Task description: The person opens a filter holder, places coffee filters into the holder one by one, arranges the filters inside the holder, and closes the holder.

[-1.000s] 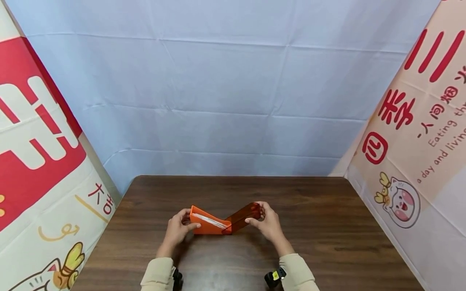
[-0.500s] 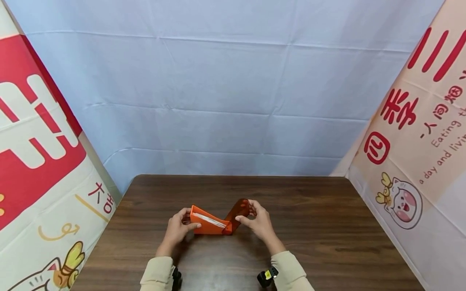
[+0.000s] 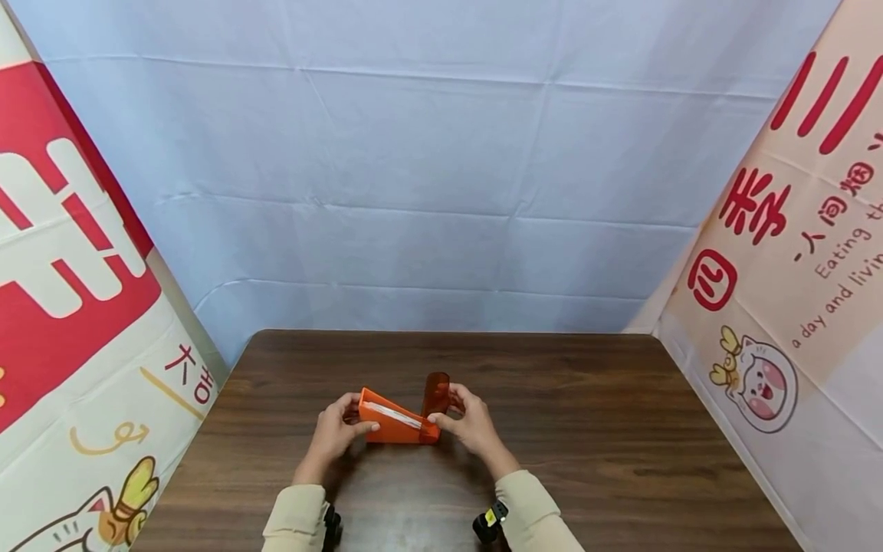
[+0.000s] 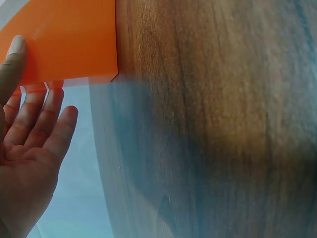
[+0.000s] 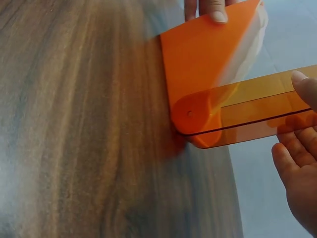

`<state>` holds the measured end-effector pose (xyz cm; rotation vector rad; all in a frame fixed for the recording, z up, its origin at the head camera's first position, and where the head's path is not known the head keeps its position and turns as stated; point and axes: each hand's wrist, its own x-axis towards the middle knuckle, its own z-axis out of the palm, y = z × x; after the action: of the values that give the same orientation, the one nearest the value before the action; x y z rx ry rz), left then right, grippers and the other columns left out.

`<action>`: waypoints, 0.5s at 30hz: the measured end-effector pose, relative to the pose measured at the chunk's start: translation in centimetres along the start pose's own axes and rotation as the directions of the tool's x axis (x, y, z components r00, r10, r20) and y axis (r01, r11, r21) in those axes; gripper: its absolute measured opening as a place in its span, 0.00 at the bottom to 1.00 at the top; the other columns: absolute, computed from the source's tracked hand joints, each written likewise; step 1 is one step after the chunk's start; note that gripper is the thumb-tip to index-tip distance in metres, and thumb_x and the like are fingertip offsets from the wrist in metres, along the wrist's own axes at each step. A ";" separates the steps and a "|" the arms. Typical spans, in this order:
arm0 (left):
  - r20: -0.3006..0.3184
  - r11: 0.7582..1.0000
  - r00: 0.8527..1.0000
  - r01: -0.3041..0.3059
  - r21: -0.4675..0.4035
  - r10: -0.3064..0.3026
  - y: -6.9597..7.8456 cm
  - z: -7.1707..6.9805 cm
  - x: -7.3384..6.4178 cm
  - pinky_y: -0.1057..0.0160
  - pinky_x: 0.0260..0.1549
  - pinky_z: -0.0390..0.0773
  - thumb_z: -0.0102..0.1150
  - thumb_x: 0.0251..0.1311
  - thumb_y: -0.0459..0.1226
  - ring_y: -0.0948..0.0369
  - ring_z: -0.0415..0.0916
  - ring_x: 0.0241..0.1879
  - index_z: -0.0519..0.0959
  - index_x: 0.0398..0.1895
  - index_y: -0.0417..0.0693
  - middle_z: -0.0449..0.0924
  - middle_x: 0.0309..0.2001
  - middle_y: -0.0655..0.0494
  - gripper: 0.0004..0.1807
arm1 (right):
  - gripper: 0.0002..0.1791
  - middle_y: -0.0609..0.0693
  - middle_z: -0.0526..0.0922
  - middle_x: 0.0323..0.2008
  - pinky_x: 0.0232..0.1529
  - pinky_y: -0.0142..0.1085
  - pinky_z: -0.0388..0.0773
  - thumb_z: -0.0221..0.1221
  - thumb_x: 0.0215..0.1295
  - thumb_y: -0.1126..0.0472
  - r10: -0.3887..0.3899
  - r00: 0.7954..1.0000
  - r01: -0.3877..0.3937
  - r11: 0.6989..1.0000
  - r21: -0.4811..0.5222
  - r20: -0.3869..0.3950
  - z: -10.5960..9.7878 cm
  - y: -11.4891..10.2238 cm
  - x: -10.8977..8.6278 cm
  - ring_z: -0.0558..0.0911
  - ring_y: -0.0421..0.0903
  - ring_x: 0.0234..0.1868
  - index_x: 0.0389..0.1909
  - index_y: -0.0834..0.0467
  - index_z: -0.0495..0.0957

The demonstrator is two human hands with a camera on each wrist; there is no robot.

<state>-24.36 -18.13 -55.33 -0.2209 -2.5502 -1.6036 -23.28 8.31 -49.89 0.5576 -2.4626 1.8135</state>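
Observation:
On the table stands an orange box (image 3: 386, 435) with a slanting mouth, narrow at its right end. A stack of thin white sheets (image 3: 392, 415) shows inside; whether paper or cloth I cannot tell. A see-through amber lid (image 3: 436, 394) is hinged at the low right corner and stands nearly upright. My left hand (image 3: 333, 435) grips the tall left end, thumb on the front face and fingers behind. With thumb and fingers, my right hand (image 3: 474, 426) pinches the lid by its sides. The right wrist view shows the round hinge (image 5: 189, 114) close up.
The dark wooden table (image 3: 607, 429) extends around the box on all sides. A pale blue cloth (image 3: 428, 169) hangs behind its far edge. Printed banners flank it, one on the left (image 3: 90, 253) and one on the right (image 3: 779, 284).
My right hand has moved left, swinging the lid up from a rightward slant to nearly upright. The left hand and the box have stayed almost where they were.

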 end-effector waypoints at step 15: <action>0.001 1.000 1.000 0.023 0.014 -0.023 -0.3 -0.1 0.3 0.61 0.36 0.79 0.73 0.42 0.35 0.61 0.78 0.35 0.78 0.42 0.49 0.81 0.34 0.59 0.21 | 0.26 0.55 0.79 0.47 0.48 0.44 0.74 0.68 0.53 0.58 -0.087 0.992 0.106 0.964 -0.244 0.087 3.6 4.0 2.1 0.77 0.50 0.48 0.53 0.61 0.74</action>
<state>-24.69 -18.33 -55.52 -0.1917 -2.5733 -1.5928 -25.77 5.42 -54.25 0.7247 -2.6067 1.4459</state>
